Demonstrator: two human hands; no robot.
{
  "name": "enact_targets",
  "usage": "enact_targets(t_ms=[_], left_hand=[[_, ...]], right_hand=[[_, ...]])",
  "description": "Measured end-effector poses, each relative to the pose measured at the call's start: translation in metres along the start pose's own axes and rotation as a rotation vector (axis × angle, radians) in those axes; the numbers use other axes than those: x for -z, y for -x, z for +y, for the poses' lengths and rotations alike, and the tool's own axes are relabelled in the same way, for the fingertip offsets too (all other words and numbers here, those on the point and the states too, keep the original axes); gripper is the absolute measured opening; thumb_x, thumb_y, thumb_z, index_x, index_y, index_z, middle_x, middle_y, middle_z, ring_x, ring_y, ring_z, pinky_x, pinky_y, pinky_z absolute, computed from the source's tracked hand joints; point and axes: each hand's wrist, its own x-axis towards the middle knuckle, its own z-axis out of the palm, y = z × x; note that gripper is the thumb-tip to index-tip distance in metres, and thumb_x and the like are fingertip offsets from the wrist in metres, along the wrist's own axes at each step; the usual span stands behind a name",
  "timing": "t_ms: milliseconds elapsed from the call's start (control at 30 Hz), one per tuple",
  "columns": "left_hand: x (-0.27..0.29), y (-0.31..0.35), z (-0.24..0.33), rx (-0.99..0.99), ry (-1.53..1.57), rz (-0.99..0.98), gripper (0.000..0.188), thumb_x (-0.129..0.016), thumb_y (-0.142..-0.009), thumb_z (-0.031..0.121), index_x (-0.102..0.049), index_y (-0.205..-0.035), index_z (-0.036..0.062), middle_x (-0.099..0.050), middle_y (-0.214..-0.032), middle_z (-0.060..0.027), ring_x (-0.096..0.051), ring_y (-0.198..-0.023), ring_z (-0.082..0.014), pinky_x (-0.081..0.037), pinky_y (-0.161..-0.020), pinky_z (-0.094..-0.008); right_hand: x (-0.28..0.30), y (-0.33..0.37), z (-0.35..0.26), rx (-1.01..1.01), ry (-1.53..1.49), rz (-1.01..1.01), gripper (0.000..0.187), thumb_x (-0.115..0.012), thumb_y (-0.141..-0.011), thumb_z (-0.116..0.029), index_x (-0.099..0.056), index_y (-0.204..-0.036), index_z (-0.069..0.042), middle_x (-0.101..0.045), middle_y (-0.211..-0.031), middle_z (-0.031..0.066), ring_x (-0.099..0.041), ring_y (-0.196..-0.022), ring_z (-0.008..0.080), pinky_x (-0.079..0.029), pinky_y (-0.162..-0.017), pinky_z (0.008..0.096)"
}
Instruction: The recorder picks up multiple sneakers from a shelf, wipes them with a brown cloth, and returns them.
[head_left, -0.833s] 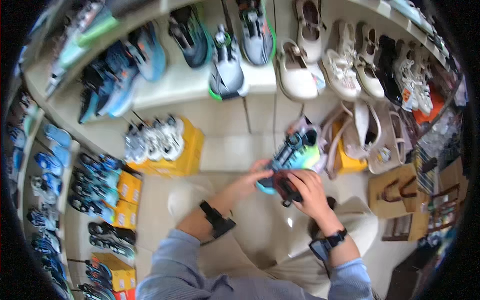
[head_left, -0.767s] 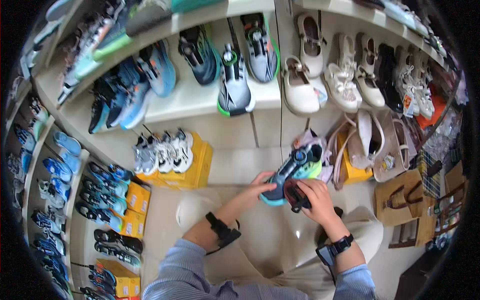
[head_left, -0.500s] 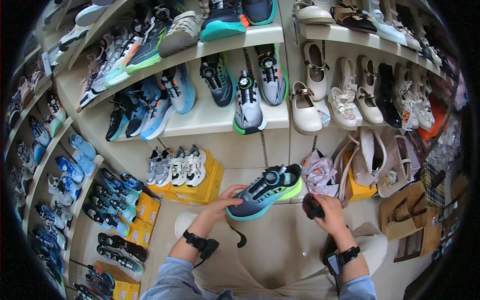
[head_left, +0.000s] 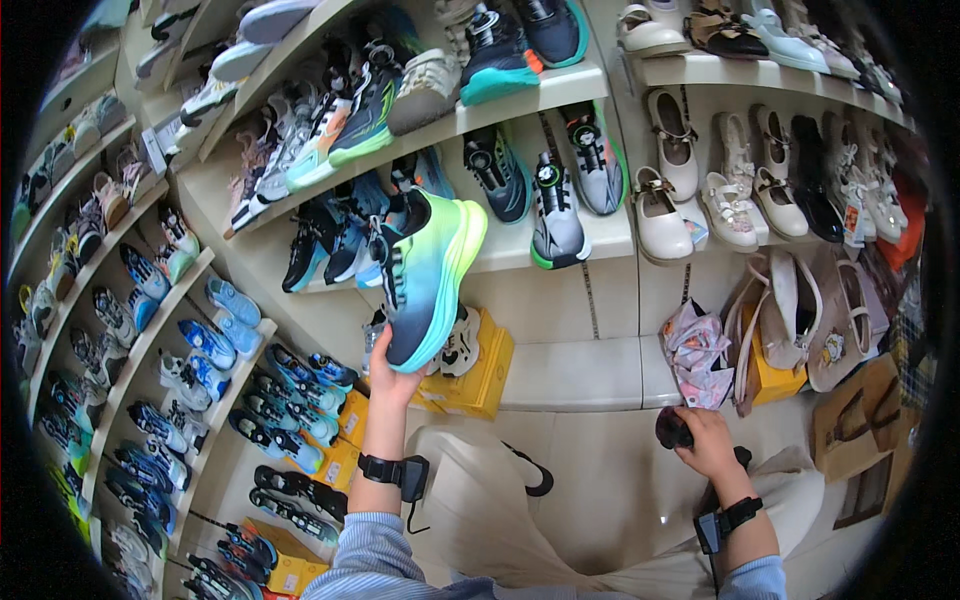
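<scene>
My left hand grips a sneaker by its toe. The sneaker fades from dark blue through light blue to lime green, has a thick sole, and is raised with its heel up and tilted in front of the middle shelf. Over my right knee, my right hand is closed around a small dark, rounded object, whose kind I cannot make out. Behind the raised sneaker, several blue and black sneakers on the shelf are partly covered.
A curved shelf bears sneakers; pale strap shoes stand to its right. Below are yellow shoe boxes, a crumpled pink plastic bag, pale handbags and a brown paper bag. More shoe racks curve along the left.
My left hand has lifted the sneaker up and to the left in the scene, turning it from level to heel-up. My right hand keeps the dark object. The view has shifted left.
</scene>
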Motion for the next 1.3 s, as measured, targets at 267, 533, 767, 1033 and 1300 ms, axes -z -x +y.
enact_targets(t_ms=[267, 533, 767, 1033, 1300], left_hand=[[0.005, -0.099, -0.027, 0.033, -0.11, 0.212, 0.027, -0.059, -0.081, 0.018, -0.053, -0.106, 0.0081, -0.056, -0.109, -0.0084, -0.053, -0.101, -0.0261, -0.04, -0.091, -0.0416], [0.001, -0.166, -0.059, -0.088, -0.274, 0.274, 0.03, -0.058, -0.081, 0.019, -0.051, -0.107, 0.0068, -0.056, -0.107, -0.0096, -0.054, -0.098, -0.0253, -0.043, -0.087, -0.0407], [0.015, -0.202, -0.045, -0.101, -0.336, 0.213, 0.015, -0.058, -0.081, 0.019, -0.053, -0.093, 0.0112, -0.056, -0.097, -0.0061, -0.054, -0.091, -0.0235, -0.045, -0.078, -0.0445], [-0.016, -0.187, -0.049, -0.045, -0.638, 0.449, 0.032, -0.061, -0.078, 0.027, -0.05, -0.104, 0.0114, -0.048, -0.111, -0.0085, -0.046, -0.1, -0.0265, -0.037, -0.086, -0.0427], [-0.1, -0.102, -0.086, -0.963, -1.197, -0.034, 0.04, -0.063, -0.073, 0.021, -0.051, -0.109, 0.01, -0.044, -0.11, -0.0113, -0.039, -0.108, -0.0247, -0.033, -0.091, -0.034]], right_hand=[[-0.01, 0.001, -0.01, 0.054, -0.033, -0.106, 0.059, -0.071, -0.058, -0.019, -0.049, -0.113, -0.011, -0.055, -0.1, 0.0104, -0.052, -0.095, 0.0288, -0.037, -0.083, 0.0399], [-0.004, 0.005, -0.013, 0.091, -0.087, -0.116, 0.06, -0.07, -0.059, -0.018, -0.048, -0.114, -0.012, -0.055, -0.1, 0.0084, -0.051, -0.097, 0.0272, -0.036, -0.085, 0.0387], [-0.011, -0.002, -0.01, 0.144, -0.089, -0.087, 0.06, -0.07, -0.058, -0.017, -0.048, -0.114, -0.012, -0.055, -0.101, 0.0082, -0.051, -0.097, 0.0263, -0.036, -0.085, 0.0384], [-0.011, -0.004, -0.011, 0.138, -0.076, -0.156, 0.059, -0.07, -0.059, -0.018, -0.047, -0.113, -0.012, -0.055, -0.101, 0.0076, -0.052, -0.097, 0.0256, -0.036, -0.084, 0.0384], [-0.019, -0.002, -0.013, 0.151, -0.079, -0.157, 0.058, -0.07, -0.058, -0.019, -0.049, -0.111, -0.011, -0.056, -0.099, 0.0087, -0.053, -0.095, 0.0267, -0.037, -0.083, 0.0391]])
